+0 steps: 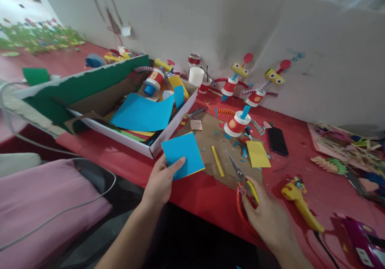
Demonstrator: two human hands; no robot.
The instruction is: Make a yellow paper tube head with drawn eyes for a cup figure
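My left hand (162, 180) pinches the near corner of a blue paper square (182, 153) with a yellow underside, held just above the red table's front edge. My right hand (269, 217) grips the red and yellow handles of a pair of scissors (240, 178), whose blades point up and left over a brown cardboard sheet (210, 140). A thin yellow paper strip (217, 161) lies between the two hands. A yellow paper square (258, 154) lies just beyond the scissors.
An open white box (156, 140) with blue and coloured paper sits at left. Several paper-cup figures (237, 123) stand by the white wall. A black phone (277, 140), a yellow glue gun (300, 204) and paper scraps lie to the right. A pink cushion (36, 204) is below left.
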